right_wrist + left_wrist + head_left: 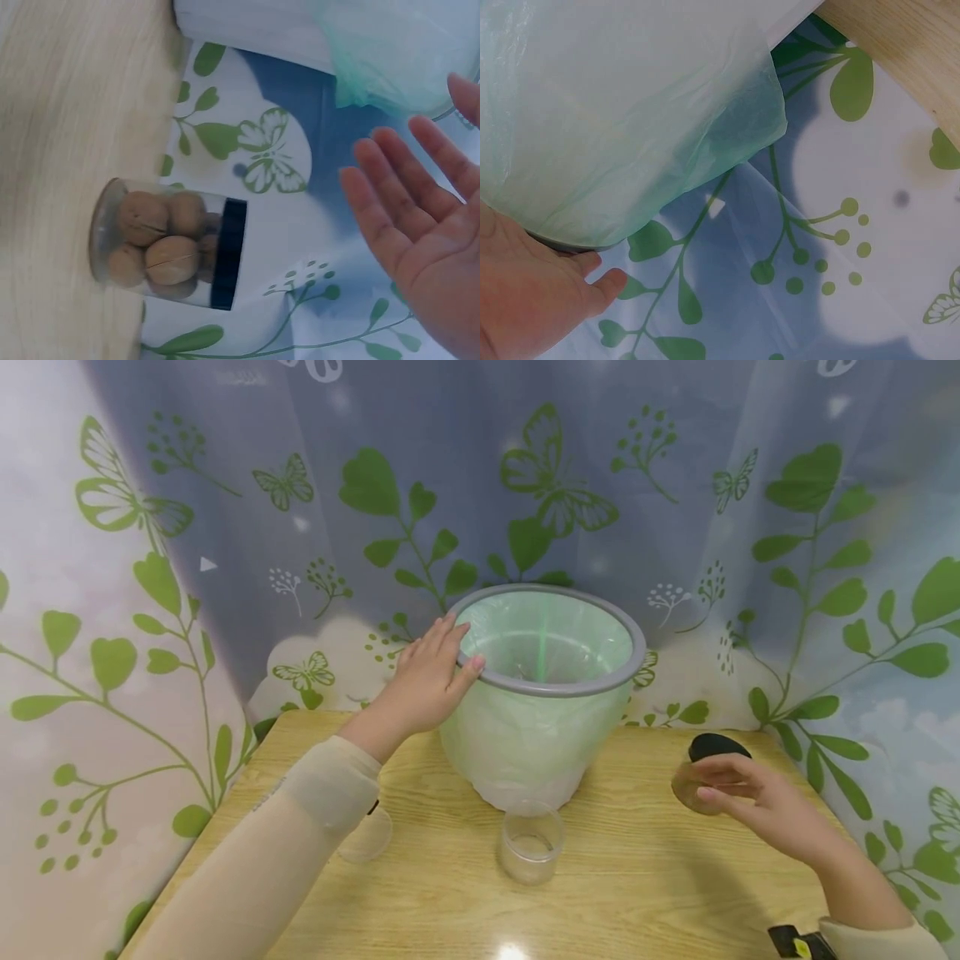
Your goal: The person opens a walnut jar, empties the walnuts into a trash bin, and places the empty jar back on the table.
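On the wood-grain table [630, 877], a round tapering bin [525, 752] stands at the back, smooth grey ring [638, 652] round its mouth, thin pale-green plastic liner [645, 97] crinkled down its sides. Small marks on the left sleeve [255, 868]: too small to read. Left hand [431, 672] rests on the ring's left side, fingers extended, thumb apart. Right hand [772, 806] spread, holding nothing, just beside a clear cylindrical jar [688, 793]; jar upright at the table's right, black lid [229, 255] on, rough brown walnuts [171, 259] inside. Clear round container [531, 864] in front of the bin. Behind, fabric [465, 460] printed with green leaves and butterflies.
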{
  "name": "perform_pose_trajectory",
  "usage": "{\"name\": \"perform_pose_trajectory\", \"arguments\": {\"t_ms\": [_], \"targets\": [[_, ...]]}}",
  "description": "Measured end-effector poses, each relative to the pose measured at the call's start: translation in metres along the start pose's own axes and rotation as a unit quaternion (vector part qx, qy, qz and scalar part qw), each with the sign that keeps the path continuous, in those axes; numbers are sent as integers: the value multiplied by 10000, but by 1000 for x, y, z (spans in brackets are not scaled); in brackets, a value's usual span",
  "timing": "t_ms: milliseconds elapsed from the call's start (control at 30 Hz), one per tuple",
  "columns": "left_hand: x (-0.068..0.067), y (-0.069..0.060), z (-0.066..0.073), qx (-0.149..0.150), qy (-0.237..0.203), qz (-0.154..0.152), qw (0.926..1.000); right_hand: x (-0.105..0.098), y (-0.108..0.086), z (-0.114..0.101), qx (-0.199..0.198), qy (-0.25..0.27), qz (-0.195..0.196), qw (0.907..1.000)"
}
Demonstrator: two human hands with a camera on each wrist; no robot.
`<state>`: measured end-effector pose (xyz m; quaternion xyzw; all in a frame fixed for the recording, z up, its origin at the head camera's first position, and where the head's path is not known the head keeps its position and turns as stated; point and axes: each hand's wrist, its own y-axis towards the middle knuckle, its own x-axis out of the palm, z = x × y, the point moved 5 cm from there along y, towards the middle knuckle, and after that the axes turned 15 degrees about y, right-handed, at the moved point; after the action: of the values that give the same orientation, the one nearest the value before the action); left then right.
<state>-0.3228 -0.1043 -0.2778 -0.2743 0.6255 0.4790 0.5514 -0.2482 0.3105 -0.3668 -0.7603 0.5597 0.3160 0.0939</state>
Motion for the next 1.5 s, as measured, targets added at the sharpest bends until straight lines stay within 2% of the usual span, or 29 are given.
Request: {"name": "perform_pose_trajectory", "arguments": {"t_ms": [100, 300, 567, 733, 1067, 1267, 1500], "targets": [[-1, 0, 1, 7, 10, -4, 10000, -6, -1, 6, 134, -46, 402, 9991], [-4, 0, 3, 20, 0, -2, 10000, -11, 0, 13, -11, -139, 1306, 9913], [-3, 1, 3, 18, 8, 47, 10000, -13, 1, 28, 283, 116, 1966, 9800], [-3, 1, 3, 23, -1, 50, 10000, -14, 1, 35, 430, 298, 2043, 9775], [0, 2, 0, 11, 19, 65, 10000, -17, 6, 54, 972, 441, 1949, 9750], [2, 0, -1, -14, -26, 61, 10000, -18, 7, 66, 1199, 744, 2015, 9693], [2, 0, -1, -16, -30, 74, 10000, -17, 7, 79, 1534, 1028, 1677, 9684]]}}
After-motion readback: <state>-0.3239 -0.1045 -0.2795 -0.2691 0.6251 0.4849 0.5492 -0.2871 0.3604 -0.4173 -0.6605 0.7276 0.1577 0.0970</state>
